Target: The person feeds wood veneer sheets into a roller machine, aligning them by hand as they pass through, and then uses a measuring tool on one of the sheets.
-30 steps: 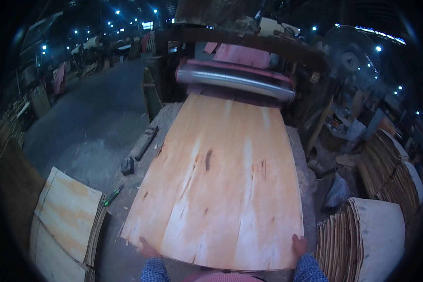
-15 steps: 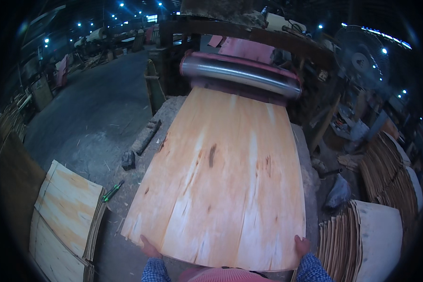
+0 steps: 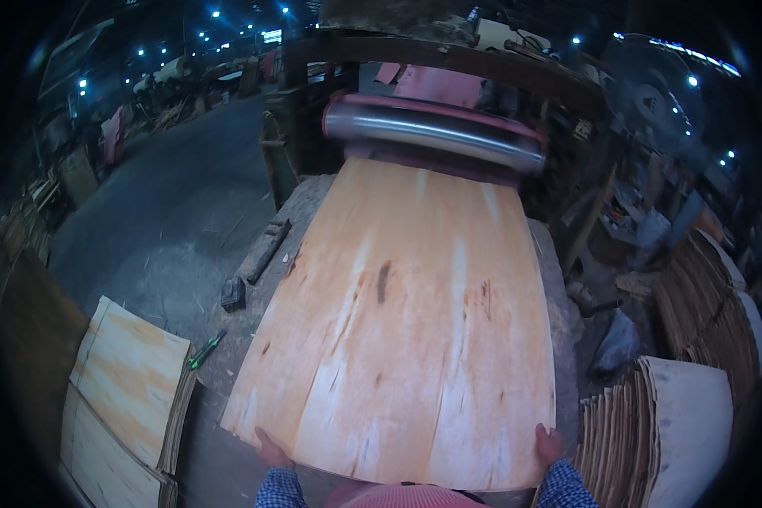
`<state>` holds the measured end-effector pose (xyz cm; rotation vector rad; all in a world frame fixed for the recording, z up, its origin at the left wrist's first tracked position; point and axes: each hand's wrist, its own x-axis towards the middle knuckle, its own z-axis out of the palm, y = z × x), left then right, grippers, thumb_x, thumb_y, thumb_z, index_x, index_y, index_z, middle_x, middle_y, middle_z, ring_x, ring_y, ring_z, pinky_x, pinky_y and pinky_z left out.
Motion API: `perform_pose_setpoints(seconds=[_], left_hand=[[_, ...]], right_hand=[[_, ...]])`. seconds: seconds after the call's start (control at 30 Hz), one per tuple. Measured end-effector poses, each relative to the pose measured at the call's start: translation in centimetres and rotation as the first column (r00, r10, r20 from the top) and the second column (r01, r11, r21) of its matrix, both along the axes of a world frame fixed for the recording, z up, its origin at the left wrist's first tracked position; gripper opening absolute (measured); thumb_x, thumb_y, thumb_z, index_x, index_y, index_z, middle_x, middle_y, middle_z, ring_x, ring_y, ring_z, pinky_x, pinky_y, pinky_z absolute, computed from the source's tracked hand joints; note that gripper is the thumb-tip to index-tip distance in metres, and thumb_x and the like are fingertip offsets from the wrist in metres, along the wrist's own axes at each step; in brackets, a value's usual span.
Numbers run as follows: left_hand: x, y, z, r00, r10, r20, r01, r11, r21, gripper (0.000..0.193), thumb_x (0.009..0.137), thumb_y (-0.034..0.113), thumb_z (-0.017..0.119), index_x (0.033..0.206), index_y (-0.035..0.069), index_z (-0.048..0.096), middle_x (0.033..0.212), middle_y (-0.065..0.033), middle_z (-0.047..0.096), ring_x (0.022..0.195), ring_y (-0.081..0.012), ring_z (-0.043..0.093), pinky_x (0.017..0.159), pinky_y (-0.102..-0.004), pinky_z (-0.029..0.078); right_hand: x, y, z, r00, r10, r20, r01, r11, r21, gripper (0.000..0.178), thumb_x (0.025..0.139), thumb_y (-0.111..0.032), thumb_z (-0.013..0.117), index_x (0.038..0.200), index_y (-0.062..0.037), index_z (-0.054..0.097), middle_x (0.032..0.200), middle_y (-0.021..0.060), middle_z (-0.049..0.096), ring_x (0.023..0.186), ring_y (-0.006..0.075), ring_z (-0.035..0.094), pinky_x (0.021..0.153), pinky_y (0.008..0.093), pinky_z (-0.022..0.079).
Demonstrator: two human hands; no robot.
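The left grip [image 3: 274,449] pinches the near edge of a wide wood sheet [image 3: 398,339] close to its left corner, thumb on top and fingers hidden beneath; the right grip [image 3: 549,444] has the right corner the same way. From where I stand, the sheet stretches away from the person over a rough grey tabletop [image 3: 309,199], bare strips of which show along both sides. Its far end runs up to a shiny roller [image 3: 432,131] lying right across the way, and I can't see where the sheet ends there. Above and behind the roller, a dark beam [image 3: 449,61] spans the machine, with a pink sheet [image 3: 436,86] beyond. Left of the wood lie a dark bar [image 3: 271,252] and a black block [image 3: 233,294], both clear of its edge. A green-handled tool [image 3: 207,350] sits just beside the left stack [image 3: 131,372] of sheets. On the right, another stack [image 3: 690,432] crowds near the right grip, a crumpled plastic bag [image 3: 615,343] lies behind it, and a big fan [image 3: 652,102] stands farther back in the gloom.
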<state>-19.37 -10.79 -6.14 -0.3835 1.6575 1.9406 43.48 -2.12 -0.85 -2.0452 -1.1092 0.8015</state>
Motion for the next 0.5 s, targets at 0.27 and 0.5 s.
perform_pose_setpoints(seconds=[0.27, 0.5], left_hand=[[-0.1, -0.2, -0.7, 0.999, -0.045, -0.029, 0.043, 0.997, -0.066, 0.073, 0.091, 0.054, 0.055, 0.127, -0.009, 0.050, 0.123, -0.0186, 0.058, 0.104, -0.0295, 0.060, 0.089, -0.0414, 0.050], [0.0, -0.2, -0.9, 0.998, -0.003, -0.068, 0.000, 0.999, -0.039, 0.061, 0.095, 0.045, 0.055, 0.126, -0.008, 0.052, 0.118, -0.0181, 0.063, 0.100, -0.0274, 0.065, 0.086, -0.0381, 0.054]], right_hand=[[0.6, 0.2, -1.1, 0.997, -0.058, 0.056, 0.059, 0.998, -0.016, 0.044, 0.093, -0.035, 0.054, 0.090, 0.0074, 0.066, 0.080, 0.0164, 0.068, 0.075, 0.0251, 0.063, 0.071, 0.0398, 0.047], [2.8, 0.7, -4.4, 0.998, -0.061, 0.013, 0.061, 0.998, 0.008, 0.048, 0.093, -0.037, 0.053, 0.075, 0.0069, 0.059, 0.067, 0.0136, 0.060, 0.064, 0.0230, 0.055, 0.062, 0.0410, 0.043]])
